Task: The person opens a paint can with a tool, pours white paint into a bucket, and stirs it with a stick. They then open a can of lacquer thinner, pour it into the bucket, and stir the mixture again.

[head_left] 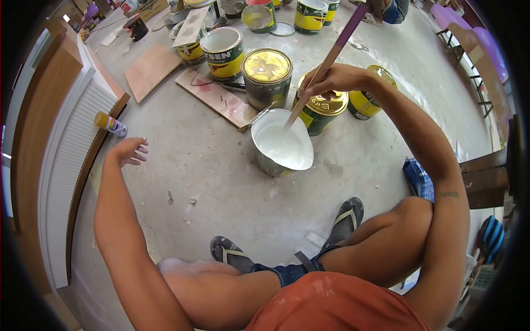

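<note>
My right hand (338, 80) is closed around a long wooden stick (326, 63) whose upper end is purple. The stick slants down, and its lower end is in the white paint (279, 144) of an open can (269, 164) with a bent rim. Just behind that can stand a lidded can with a gold top (267, 67) and another gold-lidded can (330, 103), partly hidden by my right hand. My left hand (131, 150) hangs above the floor with its fingers apart and holds nothing. Nearest to it is a spray can with a yellow cap (112, 124).
Several paint cans (222, 55) stand at the back. A board (221, 99) and a square panel (153, 71) lie on the floor. White ribbed panelling (63, 160) with wooden edging runs along the left. A blue packet (418, 177) is beside my knee. Another person's leg (395, 11) shows far right.
</note>
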A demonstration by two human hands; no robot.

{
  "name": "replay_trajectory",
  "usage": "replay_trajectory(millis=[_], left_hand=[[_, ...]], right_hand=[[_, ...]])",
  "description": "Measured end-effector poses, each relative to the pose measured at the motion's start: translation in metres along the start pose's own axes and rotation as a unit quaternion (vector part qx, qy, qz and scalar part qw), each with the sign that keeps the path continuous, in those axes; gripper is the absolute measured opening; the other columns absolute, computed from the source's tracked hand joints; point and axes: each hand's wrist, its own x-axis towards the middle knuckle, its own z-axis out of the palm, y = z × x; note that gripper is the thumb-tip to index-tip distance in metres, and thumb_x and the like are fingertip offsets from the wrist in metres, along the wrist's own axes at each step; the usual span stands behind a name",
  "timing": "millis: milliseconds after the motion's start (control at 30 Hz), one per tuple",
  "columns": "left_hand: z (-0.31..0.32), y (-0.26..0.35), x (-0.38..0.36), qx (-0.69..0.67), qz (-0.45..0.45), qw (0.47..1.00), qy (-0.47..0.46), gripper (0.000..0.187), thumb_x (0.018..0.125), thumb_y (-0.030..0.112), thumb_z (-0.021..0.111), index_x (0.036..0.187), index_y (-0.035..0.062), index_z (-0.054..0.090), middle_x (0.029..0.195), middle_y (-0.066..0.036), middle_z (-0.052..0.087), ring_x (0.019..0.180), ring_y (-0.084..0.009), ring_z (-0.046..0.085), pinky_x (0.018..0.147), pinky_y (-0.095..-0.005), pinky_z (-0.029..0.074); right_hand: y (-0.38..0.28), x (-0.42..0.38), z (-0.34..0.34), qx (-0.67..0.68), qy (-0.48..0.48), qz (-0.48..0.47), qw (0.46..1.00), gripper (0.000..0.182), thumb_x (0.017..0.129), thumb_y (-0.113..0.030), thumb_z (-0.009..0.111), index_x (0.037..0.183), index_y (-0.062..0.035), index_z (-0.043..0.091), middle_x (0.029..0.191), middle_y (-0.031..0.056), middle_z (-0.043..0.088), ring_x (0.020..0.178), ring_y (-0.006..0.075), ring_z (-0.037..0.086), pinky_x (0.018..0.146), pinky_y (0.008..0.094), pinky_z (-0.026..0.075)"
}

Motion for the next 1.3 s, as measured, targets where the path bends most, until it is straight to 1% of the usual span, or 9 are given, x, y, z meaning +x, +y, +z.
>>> replay_trajectory(millis=[33,133,267,367,667,900,1000,1167,1300], left_hand=[[0.0,0.0,0.0,-0.002,-0.001,1.0,0.0,0.049,0.097,0.041,0.051,0.13,0.0052,0.052,0.117,-0.012,0.058,0.1,-0.0276,0.063,0.087,-0.044,0.049],[0.001,0.001,-0.002,0.002,-0.001,1.0,0.003,0.049,0.097,0.042,0.052,0.13,0.0053,0.052,0.118,-0.012,0.058,0.1,-0.028,0.063,0.087,-0.0439,0.049],[0.001,0.001,-0.003,0.006,-0.006,1.0,0.005,0.049,0.097,0.042,0.052,0.13,0.0056,0.051,0.118,-0.012,0.058,0.101,-0.0284,0.063,0.087,-0.0436,0.049],[0.0,0.0,-0.002,0.007,-0.008,1.0,0.004,0.049,0.097,0.042,0.051,0.13,0.0058,0.051,0.118,-0.012,0.057,0.101,-0.0285,0.063,0.088,-0.0434,0.049],[0.001,0.003,-0.004,0.013,-0.012,1.0,0.011,0.05,0.098,0.042,0.05,0.131,0.0058,0.05,0.119,-0.012,0.057,0.103,-0.0289,0.063,0.089,-0.0434,0.049],[0.001,0.002,-0.002,0.009,-0.001,1.0,0.006,0.048,0.097,0.042,0.05,0.128,0.0046,0.051,0.118,-0.014,0.056,0.102,-0.0304,0.061,0.091,-0.0473,0.049],[0.001,0.004,-0.003,0.013,-0.009,1.0,0.007,0.05,0.099,0.042,0.049,0.133,0.0056,0.05,0.118,-0.012,0.057,0.102,-0.0283,0.062,0.089,-0.0435,0.048],[0.001,0.004,-0.001,0.01,-0.01,1.0,0.003,0.05,0.099,0.042,0.048,0.133,0.0055,0.05,0.119,-0.012,0.057,0.103,-0.0282,0.062,0.089,-0.0438,0.048],[0.001,0.004,-0.001,0.009,-0.009,1.0,0.0,0.049,0.099,0.042,0.048,0.132,0.0051,0.05,0.12,-0.013,0.057,0.103,-0.0285,0.062,0.089,-0.0448,0.049]], right_hand=[[-0.001,-0.004,-0.002,0.008,0.018,0.002,1.0,0.028,0.092,-0.021,0.066,0.113,-0.0037,0.071,0.09,0.0016,0.069,0.062,0.007,0.057,0.055,0.0232,0.045],[0.008,-0.007,-0.011,0.037,0.051,-0.016,0.998,0.029,0.092,-0.021,0.065,0.114,-0.0026,0.071,0.087,0.0025,0.069,0.061,0.0071,0.055,0.055,0.0235,0.045],[0.014,-0.014,-0.019,0.074,0.08,-0.041,0.993,0.031,0.093,-0.021,0.064,0.116,0.0002,0.069,0.088,0.0046,0.07,0.061,0.0072,0.054,0.054,0.0232,0.044],[0.017,-0.015,-0.023,0.107,0.088,-0.043,0.989,0.031,0.093,-0.019,0.065,0.115,0.003,0.067,0.091,0.008,0.07,0.061,0.0081,0.055,0.055,0.0226,0.042],[0.028,-0.016,-0.029,0.165,0.108,-0.049,0.979,0.031,0.091,-0.017,0.065,0.114,0.0048,0.066,0.088,0.0098,0.07,0.059,0.0087,0.055,0.052,0.0223,0.041],[0.035,-0.016,-0.036,0.204,0.111,-0.051,0.971,0.029,0.089,-0.016,0.065,0.111,0.0043,0.066,0.082,0.0082,0.067,0.058,0.0086,0.053,0.052,0.0211,0.04],[0.038,-0.016,-0.037,0.209,0.116,-0.056,0.969,0.028,0.089,-0.017,0.065,0.109,0.0031,0.067,0.081,0.0073,0.066,0.057,0.0082,0.052,0.052,0.0209,0.04],[0.041,-0.016,-0.038,0.223,0.131,-0.054,0.965,0.026,0.089,-0.018,0.065,0.106,0.0019,0.067,0.079,0.0063,0.065,0.057,0.0081,0.052,0.051,0.0211,0.04],[0.046,-0.016,-0.043,0.221,0.117,-0.051,0.967,0.03,0.092,-0.017,0.063,0.114,0.0027,0.066,0.085,0.0077,0.067,0.059,0.0081,0.05,0.054,0.0212,0.04]])
